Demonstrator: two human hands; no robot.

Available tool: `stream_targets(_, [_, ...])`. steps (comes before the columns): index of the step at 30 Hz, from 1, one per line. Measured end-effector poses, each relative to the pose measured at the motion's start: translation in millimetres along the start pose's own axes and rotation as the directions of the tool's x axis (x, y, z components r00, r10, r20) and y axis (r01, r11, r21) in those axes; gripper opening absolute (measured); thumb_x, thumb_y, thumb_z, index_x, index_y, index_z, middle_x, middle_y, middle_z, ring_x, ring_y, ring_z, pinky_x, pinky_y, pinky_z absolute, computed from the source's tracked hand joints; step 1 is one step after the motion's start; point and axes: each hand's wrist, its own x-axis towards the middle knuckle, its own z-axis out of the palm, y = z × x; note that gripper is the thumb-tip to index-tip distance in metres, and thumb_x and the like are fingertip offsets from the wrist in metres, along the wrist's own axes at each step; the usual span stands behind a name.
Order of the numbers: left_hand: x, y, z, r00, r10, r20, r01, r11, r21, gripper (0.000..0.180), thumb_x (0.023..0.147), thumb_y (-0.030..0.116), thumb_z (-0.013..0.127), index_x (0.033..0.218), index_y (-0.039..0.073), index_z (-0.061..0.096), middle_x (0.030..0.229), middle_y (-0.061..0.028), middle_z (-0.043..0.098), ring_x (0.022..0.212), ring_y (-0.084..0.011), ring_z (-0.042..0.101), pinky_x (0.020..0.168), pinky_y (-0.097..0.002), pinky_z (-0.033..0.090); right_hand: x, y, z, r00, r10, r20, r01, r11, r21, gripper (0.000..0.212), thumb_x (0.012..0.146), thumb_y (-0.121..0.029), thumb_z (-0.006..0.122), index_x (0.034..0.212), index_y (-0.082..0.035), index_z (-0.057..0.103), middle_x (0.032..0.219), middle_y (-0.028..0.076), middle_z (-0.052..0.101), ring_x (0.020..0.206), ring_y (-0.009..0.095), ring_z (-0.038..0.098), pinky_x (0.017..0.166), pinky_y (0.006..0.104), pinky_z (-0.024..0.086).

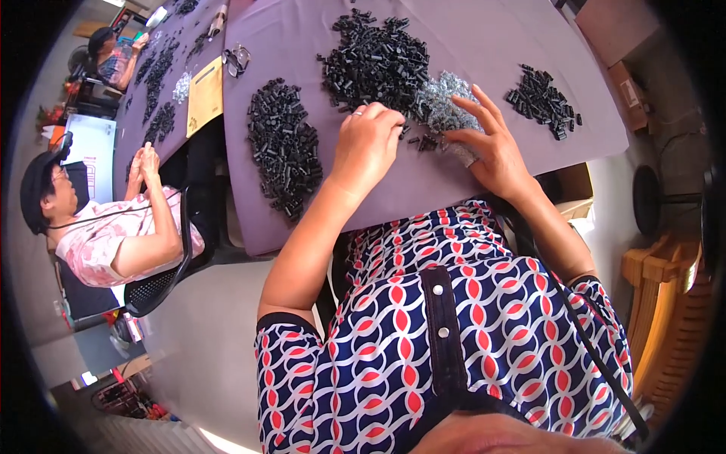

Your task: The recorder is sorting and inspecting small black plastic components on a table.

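A large heap of small black tubular parts (374, 60) lies on the cloth in front of me. My left hand (367, 147) is at its near edge, thumb and fingers pinched together; a small black part shows at the fingertips. Beside that heap, on its right, is a pile of small clear, shiny pieces (446, 102). Over the near right side of this pile reaches my right hand (495, 151), fingers apart, with nothing visible held in it. A few loose dark parts (427, 142) lie between my two hands.
An elongated pile of black parts (283, 144) is to the left, a smaller black pile (543, 102) to the right. The purple tablecloth (560, 45) ends near my body. Another person (121, 219) sits at the left by a yellow envelope (205, 94); someone else is farther back.
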Motion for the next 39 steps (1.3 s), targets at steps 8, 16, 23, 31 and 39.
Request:
stream_targets(8, [7, 17, 13, 0.985, 0.128, 0.112, -0.131, 0.991, 0.014, 0.014, 0.079, 0.011, 0.074, 0.092, 0.007, 0.071, 0.093, -0.0073, 0.065, 0.092, -0.0295, 0.062, 0.083, -0.0410, 0.051, -9, 3, 1, 0.997, 0.053, -0.058, -0.054, 0.998, -0.018, 0.049, 0.060, 0.009, 0.065, 0.105, -0.008, 0.073, 0.150, 0.012, 0.048, 0.149, 0.041, 0.027, 0.117, 0.0505, 0.034])
stream_targets(16, [15, 23, 25, 0.978, 0.141, 0.151, -0.147, 0.989, 0.029, 0.015, 0.076, 0.011, 0.076, 0.090, 0.008, 0.071, 0.095, -0.0063, 0.063, 0.096, -0.0288, 0.059, 0.085, -0.0407, 0.050, -12, 3, -3, 0.993, 0.092, -0.071, -0.092, 0.996, 0.003, 0.044, 0.063, 0.010, 0.066, 0.103, -0.009, 0.073, 0.149, 0.012, 0.049, 0.149, 0.040, 0.027, 0.118, 0.0506, 0.032])
stream_targets(23, [6, 24, 10, 0.995, 0.052, 0.085, -0.041, 0.992, -0.123, 0.013, 0.077, 0.010, 0.075, 0.088, 0.006, 0.069, 0.092, -0.0083, 0.063, 0.093, -0.0304, 0.061, 0.085, -0.0413, 0.048, -10, -6, -8, 0.992, 0.094, -0.087, -0.088, 0.994, 0.066, 0.047, 0.063, 0.009, 0.064, 0.107, -0.007, 0.071, 0.142, 0.014, 0.053, 0.144, 0.039, 0.035, 0.116, 0.0493, 0.034])
stream_targets(31, [-13, 43, -4, 0.999, -0.030, 0.039, 0.041, 0.946, -0.323, 0.014, 0.080, 0.008, 0.072, 0.091, 0.005, 0.064, 0.090, -0.0111, 0.064, 0.088, -0.0329, 0.063, 0.079, -0.0431, 0.051, 6, -29, 2, 0.968, 0.235, 0.090, -0.246, 0.804, 0.541, 0.031, 0.083, 0.009, 0.065, 0.112, 0.000, 0.067, 0.094, 0.006, 0.069, 0.091, 0.015, 0.067, 0.085, 0.0277, 0.052])
stream_targets(39, [-36, 52, 0, 0.979, -0.172, 0.106, 0.202, 0.835, -0.512, 0.017, 0.087, 0.007, 0.069, 0.102, 0.000, 0.066, 0.091, -0.0175, 0.069, 0.081, -0.0346, 0.069, 0.072, -0.0399, 0.054, -4, -25, 13, 0.920, 0.278, 0.278, -0.379, 0.440, 0.814, 0.014, 0.088, 0.006, 0.068, 0.101, 0.002, 0.067, 0.101, 0.003, 0.069, 0.097, 0.010, 0.064, 0.087, 0.0263, 0.052])
